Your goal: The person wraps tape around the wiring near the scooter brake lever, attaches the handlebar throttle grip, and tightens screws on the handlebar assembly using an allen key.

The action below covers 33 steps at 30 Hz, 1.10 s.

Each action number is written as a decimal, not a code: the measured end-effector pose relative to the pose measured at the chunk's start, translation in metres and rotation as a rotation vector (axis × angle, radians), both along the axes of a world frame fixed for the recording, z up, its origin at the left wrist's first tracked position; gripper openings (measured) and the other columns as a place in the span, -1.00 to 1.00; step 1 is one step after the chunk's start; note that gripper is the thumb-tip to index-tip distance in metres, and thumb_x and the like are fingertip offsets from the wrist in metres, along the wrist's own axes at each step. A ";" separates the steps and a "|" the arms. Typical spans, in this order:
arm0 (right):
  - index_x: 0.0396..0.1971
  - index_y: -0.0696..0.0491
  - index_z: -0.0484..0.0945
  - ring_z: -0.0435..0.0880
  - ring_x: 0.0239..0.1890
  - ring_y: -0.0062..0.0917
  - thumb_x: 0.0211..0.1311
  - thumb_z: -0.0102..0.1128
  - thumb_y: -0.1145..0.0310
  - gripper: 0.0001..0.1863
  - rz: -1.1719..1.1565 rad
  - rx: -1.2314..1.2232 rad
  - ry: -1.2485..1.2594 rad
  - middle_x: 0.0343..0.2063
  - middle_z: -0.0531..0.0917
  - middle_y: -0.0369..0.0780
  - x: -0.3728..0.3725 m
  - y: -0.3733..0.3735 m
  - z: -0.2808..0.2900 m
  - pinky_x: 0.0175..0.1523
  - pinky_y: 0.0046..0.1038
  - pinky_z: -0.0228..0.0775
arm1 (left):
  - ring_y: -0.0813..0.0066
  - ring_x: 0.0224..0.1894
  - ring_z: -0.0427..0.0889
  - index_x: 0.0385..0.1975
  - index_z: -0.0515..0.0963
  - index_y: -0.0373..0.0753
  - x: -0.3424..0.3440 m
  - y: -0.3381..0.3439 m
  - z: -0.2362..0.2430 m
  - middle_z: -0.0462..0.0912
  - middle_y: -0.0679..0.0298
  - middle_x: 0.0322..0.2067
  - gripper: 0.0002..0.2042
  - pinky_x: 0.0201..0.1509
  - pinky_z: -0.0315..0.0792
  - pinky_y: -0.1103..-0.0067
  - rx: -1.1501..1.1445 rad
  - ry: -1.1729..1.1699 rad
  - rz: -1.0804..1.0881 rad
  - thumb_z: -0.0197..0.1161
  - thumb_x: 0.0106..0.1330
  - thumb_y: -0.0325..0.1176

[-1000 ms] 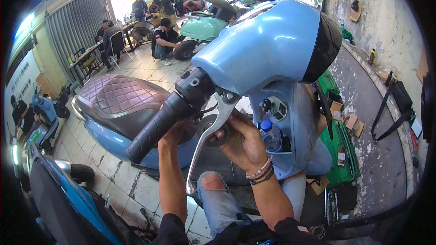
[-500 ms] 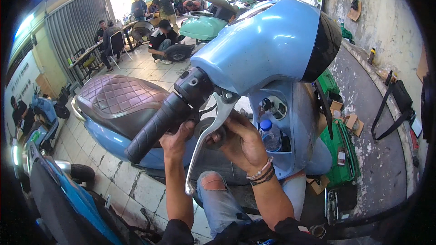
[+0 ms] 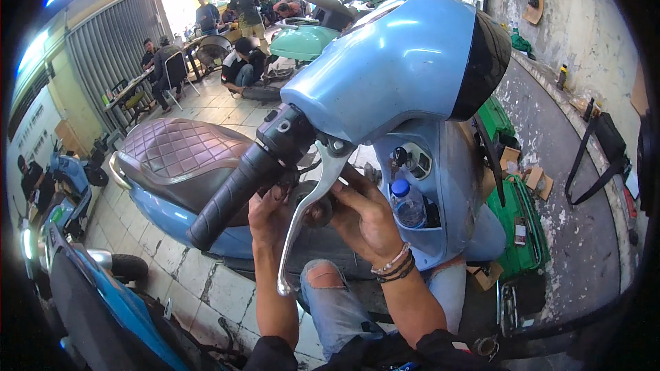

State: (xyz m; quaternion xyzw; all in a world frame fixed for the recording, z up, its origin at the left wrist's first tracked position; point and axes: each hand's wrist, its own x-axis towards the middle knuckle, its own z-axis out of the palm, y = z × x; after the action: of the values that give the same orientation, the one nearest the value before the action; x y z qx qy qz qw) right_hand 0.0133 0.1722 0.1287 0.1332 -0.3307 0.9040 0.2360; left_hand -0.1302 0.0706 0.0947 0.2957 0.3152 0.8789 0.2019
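Note:
Both my hands work beneath the left handlebar of a light-blue scooter [image 3: 385, 62]. My left hand [image 3: 268, 213] is closed under the black grip [image 3: 223, 203], near a dark cable; what it holds is hidden. My right hand [image 3: 364, 216] has its fingers curled round a dark round part [image 3: 309, 207] behind the silver brake lever [image 3: 299, 227]. A clear bottle with a blue cap [image 3: 410, 206] sits in the scooter's front pocket, right of that hand.
The quilted seat [image 3: 172, 151] is behind the grip. Another blue scooter [image 3: 103, 288] stands at lower left. Green cases [image 3: 515, 247] and cardboard lie by the concrete ledge at right, with a black bag [image 3: 598, 137]. Several people and a mint scooter [image 3: 295, 45] are farther back.
My left hand has shifted right and its thumb has risen beside the grip. The view has tilted slightly. The crouching co-worker in the back has leaned over a tyre.

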 end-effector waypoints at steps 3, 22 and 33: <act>0.27 0.22 0.35 0.60 0.12 -0.47 0.51 0.06 0.46 -0.60 -0.002 -0.019 -0.016 0.07 0.60 -0.13 -0.001 0.000 -0.002 0.23 -0.40 0.44 | 0.26 -0.26 0.73 0.23 0.35 -0.45 0.001 0.009 -0.009 0.62 -0.02 -0.10 -0.30 -0.24 0.67 0.48 0.098 -0.050 -0.132 0.42 0.15 -0.20; 0.22 0.22 0.40 0.60 0.13 -0.51 0.47 0.16 0.44 -0.60 -0.038 -0.017 -0.107 0.06 0.60 -0.17 0.000 0.001 0.002 0.23 -0.47 0.46 | 0.22 -0.25 0.71 0.30 0.17 -0.67 0.016 0.049 -0.020 0.55 -0.16 -0.07 -0.31 -0.31 0.69 0.49 0.648 -0.095 -0.419 0.20 0.45 -0.14; 0.13 0.18 0.44 0.62 0.05 -0.60 0.49 0.13 0.45 -0.70 -0.114 0.167 -0.104 -0.04 0.65 -0.20 0.009 -0.006 0.002 0.18 -0.53 0.44 | 0.47 -0.46 0.70 -0.16 0.46 -0.34 0.006 -0.004 -0.010 0.69 0.12 -0.31 -0.68 -0.43 0.58 0.67 -0.066 0.109 0.414 0.34 0.39 -0.21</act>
State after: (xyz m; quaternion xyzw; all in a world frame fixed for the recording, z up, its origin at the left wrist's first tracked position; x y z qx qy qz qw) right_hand 0.0223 0.1666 0.1309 0.0865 -0.4237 0.8640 0.2578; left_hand -0.1238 0.0668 0.0846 0.2648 0.4081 0.8736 0.0092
